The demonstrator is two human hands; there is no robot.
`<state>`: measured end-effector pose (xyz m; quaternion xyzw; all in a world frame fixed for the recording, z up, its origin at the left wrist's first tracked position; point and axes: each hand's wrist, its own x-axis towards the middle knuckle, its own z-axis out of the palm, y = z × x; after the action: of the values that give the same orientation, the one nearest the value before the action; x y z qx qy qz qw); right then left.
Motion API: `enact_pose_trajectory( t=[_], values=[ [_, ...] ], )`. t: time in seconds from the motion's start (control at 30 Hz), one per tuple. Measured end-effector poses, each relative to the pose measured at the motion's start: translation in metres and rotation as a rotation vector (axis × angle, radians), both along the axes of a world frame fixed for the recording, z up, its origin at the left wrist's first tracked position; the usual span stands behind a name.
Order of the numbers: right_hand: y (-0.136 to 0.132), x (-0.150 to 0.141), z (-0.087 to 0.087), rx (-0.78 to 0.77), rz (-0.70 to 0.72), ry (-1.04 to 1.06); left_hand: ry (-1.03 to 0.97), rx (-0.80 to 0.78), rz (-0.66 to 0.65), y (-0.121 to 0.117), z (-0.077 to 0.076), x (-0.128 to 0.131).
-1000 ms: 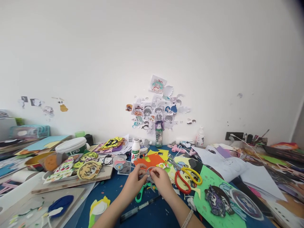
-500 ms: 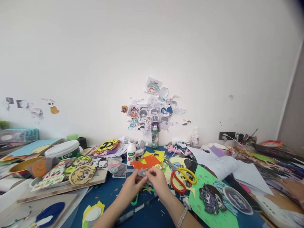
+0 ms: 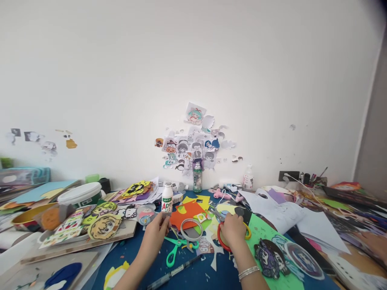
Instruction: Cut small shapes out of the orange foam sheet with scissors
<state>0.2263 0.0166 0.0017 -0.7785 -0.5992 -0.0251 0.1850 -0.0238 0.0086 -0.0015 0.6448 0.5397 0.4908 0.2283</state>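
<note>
My left hand (image 3: 157, 231) pinches a small grey piece of paper (image 3: 166, 214) in front of the white drink bottle (image 3: 167, 198). Over the red and yellow handles of a pair of scissors (image 3: 221, 238), my right hand (image 3: 233, 229) has its fingers curled, hiding much of them; the scissors lie on the paper scraps. Between the hands sits a roll of tape (image 3: 191, 230), partly on an orange paper sheet (image 3: 189, 212). Just below the roll are green-handled scissors (image 3: 172, 253). A pen (image 3: 173, 272) lies nearer to me on the blue table surface.
Green card (image 3: 266, 227) with cartoon cutouts lies at right, beside crumpled white paper (image 3: 278, 211). At left stand a white tub (image 3: 80, 195) and a board (image 3: 127, 229) with character cutouts. A green-capped bottle (image 3: 197, 179) stands against the wall, below pasted pictures.
My hands have parted: the left moved left with the grey paper, the right moved right onto the red and yellow scissors. The tape roll and green scissors between them are now uncovered.
</note>
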Motion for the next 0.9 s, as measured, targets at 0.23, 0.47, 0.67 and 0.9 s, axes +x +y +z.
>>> enact_pose_trajectory(
  t=[0.23, 0.47, 0.67, 0.9],
  values=[
    [0.006, 0.005, -0.012, -0.046, -0.008, 0.023, -0.058, -0.028, 0.045, -0.003, 0.008, 0.000],
    [0.001, 0.003, -0.003, 0.134, -0.013, 0.100, -0.164, -0.068, -0.014, -0.001, 0.011, -0.001],
    [0.005, -0.006, 0.005, 0.252, 0.183, 0.421, -0.225, -0.078, -0.047, -0.001, 0.011, -0.002],
    [-0.014, -0.042, 0.009, 0.167, 0.756, 0.920, -0.302, -0.133, -0.124, -0.002, 0.012, -0.005]
  ],
)
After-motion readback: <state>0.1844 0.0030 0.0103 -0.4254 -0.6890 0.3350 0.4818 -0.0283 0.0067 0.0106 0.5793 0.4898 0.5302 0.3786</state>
